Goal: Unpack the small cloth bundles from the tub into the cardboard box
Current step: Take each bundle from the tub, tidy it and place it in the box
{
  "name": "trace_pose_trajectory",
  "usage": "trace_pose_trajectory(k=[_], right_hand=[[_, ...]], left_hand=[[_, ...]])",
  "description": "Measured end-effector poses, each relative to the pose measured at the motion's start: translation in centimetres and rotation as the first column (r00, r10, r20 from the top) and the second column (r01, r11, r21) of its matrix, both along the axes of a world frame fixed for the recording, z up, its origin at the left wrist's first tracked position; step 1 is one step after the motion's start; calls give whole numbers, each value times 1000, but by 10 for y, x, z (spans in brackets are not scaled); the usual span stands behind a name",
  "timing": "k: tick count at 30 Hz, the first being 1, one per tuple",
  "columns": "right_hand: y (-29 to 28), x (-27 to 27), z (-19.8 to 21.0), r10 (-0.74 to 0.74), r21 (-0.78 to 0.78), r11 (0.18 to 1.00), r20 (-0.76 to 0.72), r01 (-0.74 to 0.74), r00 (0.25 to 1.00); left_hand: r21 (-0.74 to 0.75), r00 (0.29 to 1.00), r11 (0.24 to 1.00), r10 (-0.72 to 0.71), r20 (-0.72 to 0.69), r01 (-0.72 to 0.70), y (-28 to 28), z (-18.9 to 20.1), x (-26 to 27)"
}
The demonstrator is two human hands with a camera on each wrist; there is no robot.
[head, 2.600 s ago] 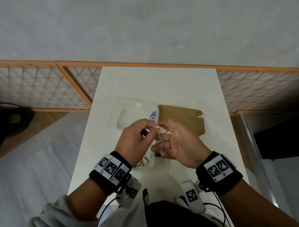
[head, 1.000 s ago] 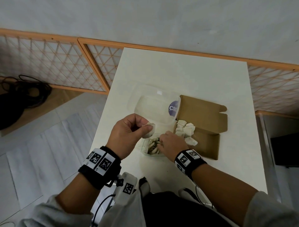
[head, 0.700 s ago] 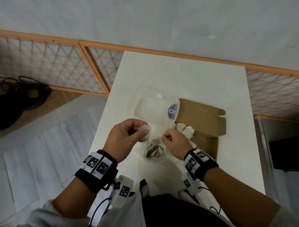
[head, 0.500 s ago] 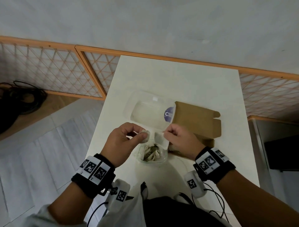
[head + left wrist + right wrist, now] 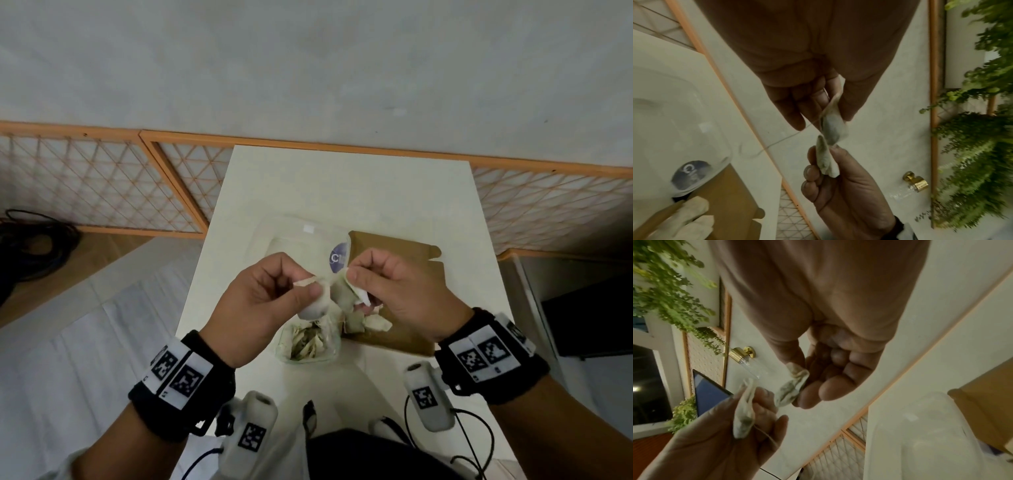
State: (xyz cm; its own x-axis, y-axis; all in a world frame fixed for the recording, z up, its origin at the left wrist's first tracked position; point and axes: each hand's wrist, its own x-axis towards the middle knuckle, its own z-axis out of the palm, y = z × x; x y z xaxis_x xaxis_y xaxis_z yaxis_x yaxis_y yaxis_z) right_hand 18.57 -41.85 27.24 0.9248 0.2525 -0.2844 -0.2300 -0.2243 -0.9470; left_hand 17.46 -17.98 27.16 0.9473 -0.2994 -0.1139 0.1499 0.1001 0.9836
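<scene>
Both hands are raised above the clear plastic tub (image 5: 329, 353), which holds several small cloth bundles (image 5: 306, 341). My left hand (image 5: 310, 286) pinches one pale bundle (image 5: 313, 305) between thumb and fingers; the left wrist view shows the same bundle (image 5: 833, 128) with a thin string (image 5: 785, 138) trailing from it. My right hand (image 5: 352, 272) pinches a second bundle (image 5: 344, 294), seen closer in the right wrist view (image 5: 791, 391). The two bundles nearly touch. The open cardboard box (image 5: 394, 339) lies right of the tub with several bundles (image 5: 368, 322) inside it.
The tub's clear lid (image 5: 294, 236) with a purple sticker (image 5: 337, 257) lies behind the tub on the white table (image 5: 342, 185). A wooden lattice screen (image 5: 102, 192) runs along the wall behind. Floor lies off the table's left edge.
My right hand dipped into the tub, took a second bundle and lifted it beside the one in my left hand. Both hands have risen above the tub.
</scene>
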Motion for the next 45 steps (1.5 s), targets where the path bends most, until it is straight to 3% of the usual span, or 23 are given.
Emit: trace_pose_trajectory(k=[7,16,22,32,41,45], right_hand=[[-6,-8,22,137,-318,946,211,-64,968],[1,-8,50,282,-264,938,203,-225,938],[3,-8,57,393,-256,902,160,-347,905],[7,-8,39,194,-126,977,220,-169,956],[-1,-24,12,160,92,982,47,-164,986],[7,-24,7,129,88,987,31,-132,991]], left_hand=[[-21,999,999,-28,27,28,-9,7,-2],[-10,996,997,-74,-57,73,-17,7,-6],[184,987,971,-159,11,154,-13,5,-6],[236,990,963,-142,24,132,-19,-6,-6],[268,997,963,-39,66,20,-24,-8,-4],[311,993,950,-19,119,-19,-28,-9,-3]])
